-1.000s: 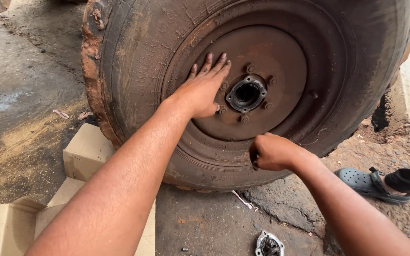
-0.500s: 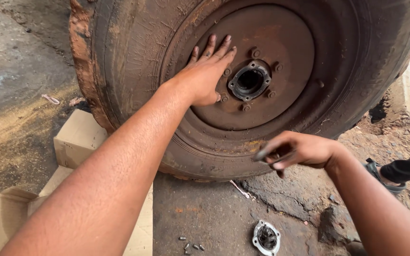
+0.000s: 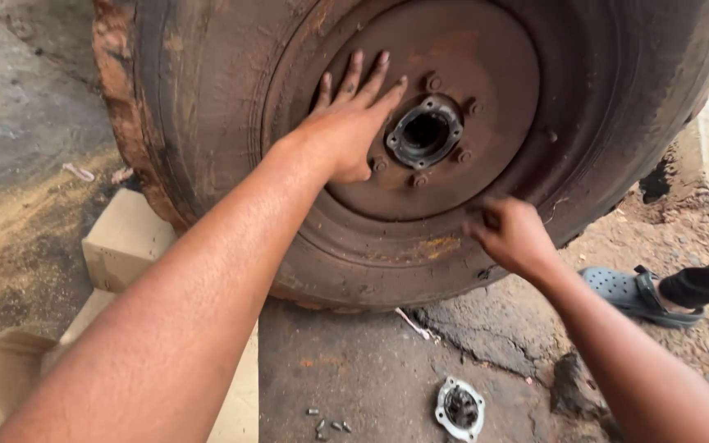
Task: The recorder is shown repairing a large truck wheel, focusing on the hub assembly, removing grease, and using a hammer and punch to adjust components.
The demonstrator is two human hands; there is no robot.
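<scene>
While the big worn tyre (image 3: 207, 123) stands upright on the ground, the left hand (image 3: 346, 123) is laid flat against its rusty wheel disc (image 3: 486, 57), fingers (image 3: 353, 75) spread and pointing upward, just left of the hub opening (image 3: 425, 131). That opening is ringed by a grey flange with small bolts (image 3: 434, 82) set around it. The right hand (image 3: 512, 235) is held lower, in front of the tyre's lower sidewall, and is blurred; its fingers seem curled inward, but whether anything is pinched in them cannot be told. A round metal cap (image 3: 459, 408) is seen lying on the stained concrete floor (image 3: 371, 369) below the wheel, with a few small loose bolts (image 3: 328, 423) near it. Cardboard boxes (image 3: 121, 242) are stacked at the left, touching the tyre's lower edge. At the right, another person's foot in a grey-blue clog (image 3: 629, 291) is planted on the dirt.
</scene>
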